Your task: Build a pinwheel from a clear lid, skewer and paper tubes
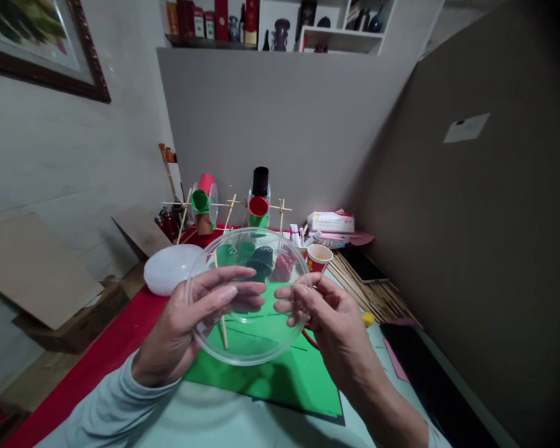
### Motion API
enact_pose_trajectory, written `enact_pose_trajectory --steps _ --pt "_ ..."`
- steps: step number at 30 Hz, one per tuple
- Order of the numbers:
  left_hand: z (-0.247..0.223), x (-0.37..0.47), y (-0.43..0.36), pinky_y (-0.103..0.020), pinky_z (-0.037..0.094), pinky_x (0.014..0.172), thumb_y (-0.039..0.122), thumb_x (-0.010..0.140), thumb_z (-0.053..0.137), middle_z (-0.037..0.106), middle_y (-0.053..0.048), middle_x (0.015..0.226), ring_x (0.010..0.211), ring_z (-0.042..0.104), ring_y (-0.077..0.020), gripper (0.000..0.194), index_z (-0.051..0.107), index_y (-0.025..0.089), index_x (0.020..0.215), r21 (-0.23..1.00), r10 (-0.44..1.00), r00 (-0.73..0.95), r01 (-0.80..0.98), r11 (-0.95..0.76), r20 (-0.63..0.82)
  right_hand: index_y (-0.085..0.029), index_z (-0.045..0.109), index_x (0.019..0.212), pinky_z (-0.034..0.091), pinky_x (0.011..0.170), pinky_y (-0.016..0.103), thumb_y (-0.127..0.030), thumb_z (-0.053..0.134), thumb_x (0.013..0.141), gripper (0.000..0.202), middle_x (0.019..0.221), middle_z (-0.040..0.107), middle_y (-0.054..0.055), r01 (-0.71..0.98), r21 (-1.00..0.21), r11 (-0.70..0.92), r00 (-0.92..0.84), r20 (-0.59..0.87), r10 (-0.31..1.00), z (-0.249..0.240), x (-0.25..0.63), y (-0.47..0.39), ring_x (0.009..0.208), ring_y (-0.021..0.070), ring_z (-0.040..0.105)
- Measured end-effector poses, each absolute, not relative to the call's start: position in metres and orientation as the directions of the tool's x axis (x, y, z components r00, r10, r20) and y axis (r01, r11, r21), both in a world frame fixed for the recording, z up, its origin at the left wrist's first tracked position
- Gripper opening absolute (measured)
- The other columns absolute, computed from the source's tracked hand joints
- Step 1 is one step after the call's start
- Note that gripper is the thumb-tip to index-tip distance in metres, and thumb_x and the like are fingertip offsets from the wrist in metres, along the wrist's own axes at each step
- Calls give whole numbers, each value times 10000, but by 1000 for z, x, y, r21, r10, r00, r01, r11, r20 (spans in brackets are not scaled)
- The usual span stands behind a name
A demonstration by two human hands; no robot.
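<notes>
1. We face a grey panel [270, 112] beyond a pale tabletop [205, 414], where green paper [284, 386] lies.
2. Our clear plastic lid [256, 333] is held up over that paper, between both hands.
3. Our left hand [180, 326] holds its left edge in the crook of the thumb, fingers outstretched, slightly parted.
4. Our right hand [336, 314] pinches the right rim between thumb and forefinger.

Left hand [180, 323] and right hand [338, 317] both gripping a clear round plastic lid [256, 333] over some green sheets [284, 382], paper cup [319, 256] just beyond.
</notes>
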State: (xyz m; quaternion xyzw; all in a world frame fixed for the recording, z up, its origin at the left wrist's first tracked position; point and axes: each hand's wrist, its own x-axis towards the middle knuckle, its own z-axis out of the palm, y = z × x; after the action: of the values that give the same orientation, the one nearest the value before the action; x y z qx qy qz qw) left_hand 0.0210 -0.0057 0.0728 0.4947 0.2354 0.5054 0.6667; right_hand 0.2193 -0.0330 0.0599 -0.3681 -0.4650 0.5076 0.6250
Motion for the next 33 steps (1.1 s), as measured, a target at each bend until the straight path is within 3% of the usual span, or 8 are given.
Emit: enact_pose_trajectory --steps 4,8,12,14,22,29,31,33 --pt "67 40 -6 -225 632 792 266 846 771 818 -127 976 853 784 -215 228 794 147 1038 939 951 288 -345 -5 111 -209 599 910 599 630 273 -441 687 925 249 895 791 62 -143 -941 308 138 289 947 46 235 -31 755 178 757" --pt "60 51 -5 -227 644 761 291 813 802 814 -106 945 840 776 -216 249 803 155 1021 955 976 190 -293 -43 102 -237 594 1156 581 899 401 -239 687 907 266 1298 697 114 171 -848 501 292 529 796 32 242 -33 1185 251 665" --pt "52 56 -4 -187 633 738 298 778 833 814 -75 902 791 768 -183 246 816 185 996 961 985 152 -273 -34 78 -148 568 1293 470 1064 446 20 587 850 474 1362 683 153 675 -226 702 -106 912 396 23 240 -40 1341 253 547" --pt "49 57 -4 -146 612 745 282 766 843 816 -60 889 791 763 -156 230 821 199 979 956 984 159 -294 -25 75 -91 563 1305 434 1074 449 19 554 867 451 1346 700 156 714 -42 699 -293 889 353 19 237 -42 1363 256 532" --pt "41 52 -4 -126 595 761 242 811 796 819 -48 880 815 764 -141 175 822 213 981 956 983 166 -293 -28 79 -48 626 1237 382 1099 451 -14 507 884 375 1378 654 148 719 98 688 -454 816 358 15 234 -43 1352 245 565" --pt "33 51 -10 -145 592 811 263 896 724 814 20 949 881 750 -124 155 803 302 1023 962 967 68 -142 -235 246 -122 652 1183 409 1083 419 -61 463 941 313 1265 744 112 677 57 734 -428 842 330 12 230 -44 1252 220 641" --pt "30 51 -11 -191 592 842 219 924 682 802 30 977 915 735 -131 197 784 324 1056 879 881 3 66 -472 473 -166 638 1191 466 1031 381 -76 482 949 301 1139 800 72 628 -185 756 -286 849 445 11 230 -45 1116 194 703" --pt "29 50 -10 -276 590 855 183 951 625 785 -2 998 934 705 -162 258 756 312 1132 602 637 55 273 -750 769 -232 608 1211 550 926 332 -160 515 984 256 1036 810 33 430 -611 665 -78 709 701 14 235 -44 985 170 744"
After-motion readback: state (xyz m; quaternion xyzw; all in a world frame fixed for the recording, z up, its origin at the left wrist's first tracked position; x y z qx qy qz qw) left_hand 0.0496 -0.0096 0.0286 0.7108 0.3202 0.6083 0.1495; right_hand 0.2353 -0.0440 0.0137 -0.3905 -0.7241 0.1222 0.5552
